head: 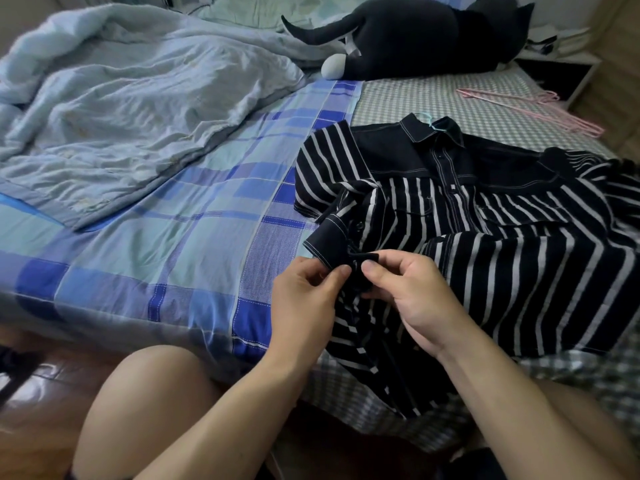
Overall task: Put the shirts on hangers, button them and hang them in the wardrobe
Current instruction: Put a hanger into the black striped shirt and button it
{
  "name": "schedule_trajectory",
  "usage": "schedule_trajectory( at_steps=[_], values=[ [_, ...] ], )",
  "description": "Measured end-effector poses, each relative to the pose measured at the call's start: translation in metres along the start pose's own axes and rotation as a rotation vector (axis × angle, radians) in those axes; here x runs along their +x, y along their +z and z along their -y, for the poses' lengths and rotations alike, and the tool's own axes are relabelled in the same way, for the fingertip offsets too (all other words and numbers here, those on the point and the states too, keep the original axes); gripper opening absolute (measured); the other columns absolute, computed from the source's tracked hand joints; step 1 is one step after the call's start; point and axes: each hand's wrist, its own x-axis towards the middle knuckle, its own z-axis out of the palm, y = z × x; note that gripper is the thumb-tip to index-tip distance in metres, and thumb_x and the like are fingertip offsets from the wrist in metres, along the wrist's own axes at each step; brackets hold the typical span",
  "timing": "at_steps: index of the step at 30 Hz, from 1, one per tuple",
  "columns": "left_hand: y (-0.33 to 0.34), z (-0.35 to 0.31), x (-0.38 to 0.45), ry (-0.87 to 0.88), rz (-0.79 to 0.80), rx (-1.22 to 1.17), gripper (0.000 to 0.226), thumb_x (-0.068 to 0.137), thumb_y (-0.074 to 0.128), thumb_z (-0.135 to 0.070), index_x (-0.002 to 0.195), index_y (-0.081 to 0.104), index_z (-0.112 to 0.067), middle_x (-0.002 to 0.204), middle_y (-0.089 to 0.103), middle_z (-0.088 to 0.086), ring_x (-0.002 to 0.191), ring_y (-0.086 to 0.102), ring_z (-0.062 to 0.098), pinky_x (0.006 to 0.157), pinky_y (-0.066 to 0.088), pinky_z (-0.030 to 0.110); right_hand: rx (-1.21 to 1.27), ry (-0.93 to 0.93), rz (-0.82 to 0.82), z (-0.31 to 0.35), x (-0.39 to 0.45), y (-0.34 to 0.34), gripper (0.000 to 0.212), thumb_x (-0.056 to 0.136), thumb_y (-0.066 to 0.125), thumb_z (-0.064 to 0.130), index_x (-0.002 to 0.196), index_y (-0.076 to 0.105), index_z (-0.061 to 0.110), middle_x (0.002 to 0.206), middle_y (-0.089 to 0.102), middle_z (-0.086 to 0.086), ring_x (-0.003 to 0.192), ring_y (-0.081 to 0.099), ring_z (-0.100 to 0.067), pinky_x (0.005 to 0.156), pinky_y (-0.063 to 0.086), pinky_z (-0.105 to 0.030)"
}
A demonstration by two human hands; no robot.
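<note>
A dark navy shirt with white stripes [485, 216] lies spread on the bed with its collar toward the far side. A light blue hanger hook [429, 121] pokes out of the collar. My left hand [304, 299] pinches the dark cuff of the shirt's sleeve near the bed's front edge. My right hand [405, 292] pinches the same cuff from the other side, thumb and fingers right at a small button. The two thumbs nearly touch.
Pink hangers [533, 107] lie on the checked sheet at the far right. A crumpled light blue duvet [121, 98] covers the left of the bed. A black plush cat [415, 36] lies at the back. My bare knee [149, 393] is below the bed edge.
</note>
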Motion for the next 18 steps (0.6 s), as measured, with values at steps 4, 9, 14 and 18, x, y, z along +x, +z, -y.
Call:
schedule_trajectory(
  at_steps=[4,9,14,18],
  values=[
    [-0.004,0.000,0.004,-0.008,0.009,0.023,0.022,0.085,0.080,-0.026,0.066,0.069,-0.022,0.071,0.067,-0.002,0.068,0.062,0.015,0.073,0.054,0.053,-0.136,0.002,0.055,0.000,-0.002,-0.003,0.029,0.097,0.054,-0.006,0.112,0.072,0.011,0.101,0.077,-0.009,0.098,0.072,-0.021,0.090,0.058,-0.031],
    [-0.007,-0.003,-0.001,-0.033,0.120,0.006,0.020,0.091,0.075,-0.024,0.073,0.075,-0.015,0.074,0.071,0.007,0.067,0.063,0.016,0.066,0.051,0.042,-0.237,-0.064,-0.031,-0.003,-0.001,0.005,0.016,0.097,0.062,0.002,0.096,0.071,0.014,0.081,0.073,-0.008,0.075,0.069,-0.013,0.066,0.061,-0.030],
    [-0.013,-0.004,-0.002,-0.071,0.193,-0.073,0.056,0.087,0.066,-0.051,0.083,0.064,0.004,0.067,0.055,0.016,0.066,0.049,0.017,0.065,0.041,0.038,-0.730,-0.419,-0.238,-0.017,-0.002,0.015,0.011,0.089,0.073,0.016,0.082,0.066,0.020,0.068,0.062,0.009,0.065,0.060,-0.008,0.062,0.051,-0.023],
    [-0.012,-0.004,-0.008,-0.004,0.125,-0.086,0.039,0.095,0.069,-0.029,0.068,0.055,-0.004,0.059,0.046,0.003,0.061,0.041,0.014,0.058,0.035,0.035,-0.996,-0.729,-0.338,-0.025,-0.002,0.027,0.010,0.090,0.069,0.016,0.086,0.063,0.010,0.079,0.062,0.003,0.073,0.059,-0.017,0.066,0.050,-0.031]
  ],
)
